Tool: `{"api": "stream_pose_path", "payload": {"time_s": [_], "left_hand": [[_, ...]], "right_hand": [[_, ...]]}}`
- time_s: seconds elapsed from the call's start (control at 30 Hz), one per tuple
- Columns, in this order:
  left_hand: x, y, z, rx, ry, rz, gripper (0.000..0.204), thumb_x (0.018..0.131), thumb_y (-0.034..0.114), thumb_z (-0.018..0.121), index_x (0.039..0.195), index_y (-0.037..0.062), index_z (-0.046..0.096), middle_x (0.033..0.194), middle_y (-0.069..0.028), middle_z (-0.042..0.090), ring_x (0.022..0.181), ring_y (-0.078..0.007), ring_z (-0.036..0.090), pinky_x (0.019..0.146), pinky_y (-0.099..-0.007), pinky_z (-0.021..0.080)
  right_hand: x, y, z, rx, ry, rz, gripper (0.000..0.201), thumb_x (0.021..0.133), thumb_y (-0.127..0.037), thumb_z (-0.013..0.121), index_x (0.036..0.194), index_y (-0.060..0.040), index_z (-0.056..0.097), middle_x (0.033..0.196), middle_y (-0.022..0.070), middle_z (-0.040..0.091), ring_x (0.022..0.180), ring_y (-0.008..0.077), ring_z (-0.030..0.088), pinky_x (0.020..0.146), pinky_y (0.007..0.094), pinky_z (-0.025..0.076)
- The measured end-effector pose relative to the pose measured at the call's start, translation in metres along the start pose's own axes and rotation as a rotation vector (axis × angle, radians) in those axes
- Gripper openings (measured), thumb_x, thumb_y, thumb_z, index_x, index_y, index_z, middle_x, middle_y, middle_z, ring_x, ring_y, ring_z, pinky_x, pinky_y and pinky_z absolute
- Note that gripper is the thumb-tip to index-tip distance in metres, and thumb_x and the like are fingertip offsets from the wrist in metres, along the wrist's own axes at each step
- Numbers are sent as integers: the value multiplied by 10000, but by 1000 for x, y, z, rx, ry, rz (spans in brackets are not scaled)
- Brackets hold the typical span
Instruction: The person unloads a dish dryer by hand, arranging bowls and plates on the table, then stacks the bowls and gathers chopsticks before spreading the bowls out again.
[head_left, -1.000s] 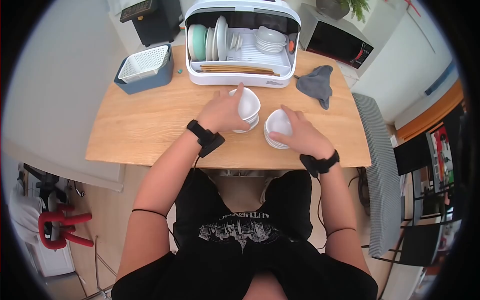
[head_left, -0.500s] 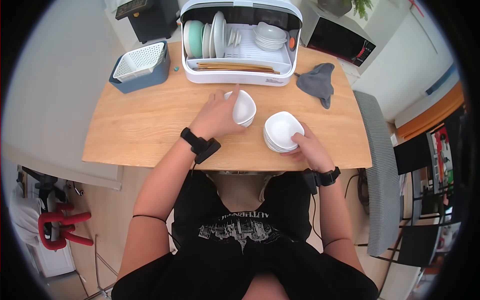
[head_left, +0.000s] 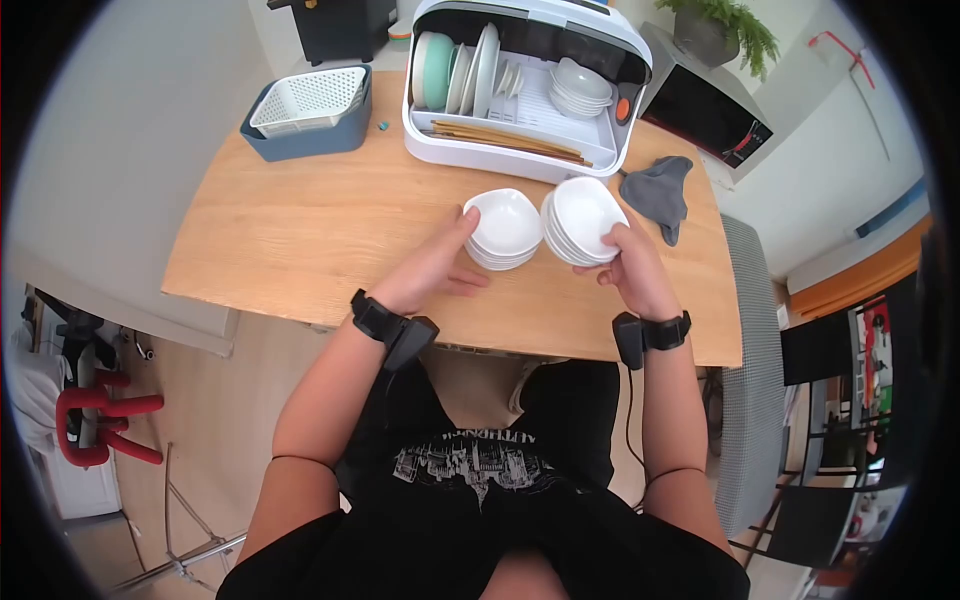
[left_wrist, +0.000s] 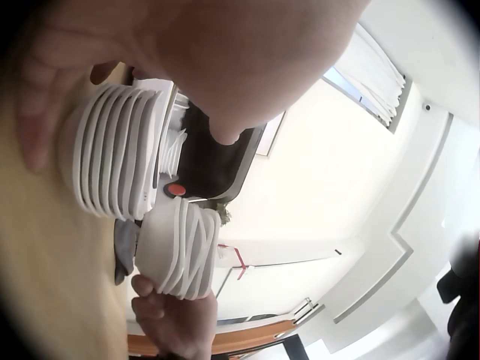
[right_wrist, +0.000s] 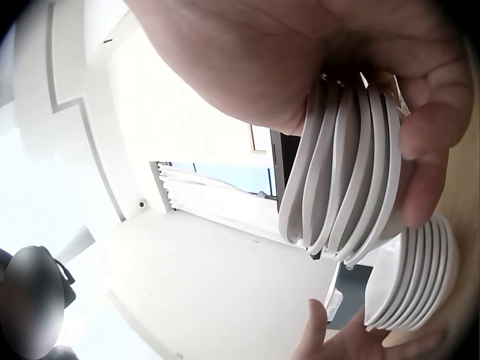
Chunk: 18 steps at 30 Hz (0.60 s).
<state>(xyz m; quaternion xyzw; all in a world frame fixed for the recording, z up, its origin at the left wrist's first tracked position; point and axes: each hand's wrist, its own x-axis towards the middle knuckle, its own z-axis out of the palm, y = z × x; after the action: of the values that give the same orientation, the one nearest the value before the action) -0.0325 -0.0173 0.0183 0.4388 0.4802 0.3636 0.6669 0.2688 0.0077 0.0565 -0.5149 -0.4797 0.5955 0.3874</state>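
Two stacks of white bowls are in front of me. My right hand (head_left: 640, 270) grips the right stack of bowls (head_left: 584, 218), thumb over the near rim and fingers underneath. That stack is tilted and raised beside the other in the left wrist view. The left stack of bowls (head_left: 503, 222) stands upright on the wooden table (head_left: 300, 230). Along its left side is my left hand (head_left: 435, 268), thumb at the rim and the other fingers stretched out low beside the bowls. Several nested rims show in the left stack (left_wrist: 112, 150) in the left wrist view.
Behind the bowls stands a white dish cabinet (head_left: 500, 160) with its front open, holding plates, bowls and chopsticks (head_left: 510, 140). A blue basin (head_left: 310, 145) with a white basket (head_left: 310, 100) sits at the back left. A grey cloth (head_left: 657, 195) and a microwave (head_left: 705, 100) are at right.
My right hand has raised its bowl stack and carried it forward, toward the cabinet. The left hand has shifted from over the left stack to low along its side. The head view has turned slightly.
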Motion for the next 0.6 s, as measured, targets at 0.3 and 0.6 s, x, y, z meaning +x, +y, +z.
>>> {"api": "stream_pose_path", "payload": {"time_s": [0.3,0.6], "left_hand": [[26,-4,12,-249,-67,-77,1139,990,845,524,1748,222,-53,1643,-149,480,1162,-358,725,996,-534,573],[39,-8,9,-252,-143,-70,989,1018,608,702,1711,273,80,1539,-88,553,1142,-270,724,872,-422,612]], "right_hand": [[42,-22,52,-258,-48,-8,688,936,-214,500,1606,-63,448,1184,103,736,791,210,789,573,287,465],[41,-26,72,-385,-70,-30,625,973,-196,517,1581,-49,496,1078,131,738,722,166,755,533,257,500]]}}
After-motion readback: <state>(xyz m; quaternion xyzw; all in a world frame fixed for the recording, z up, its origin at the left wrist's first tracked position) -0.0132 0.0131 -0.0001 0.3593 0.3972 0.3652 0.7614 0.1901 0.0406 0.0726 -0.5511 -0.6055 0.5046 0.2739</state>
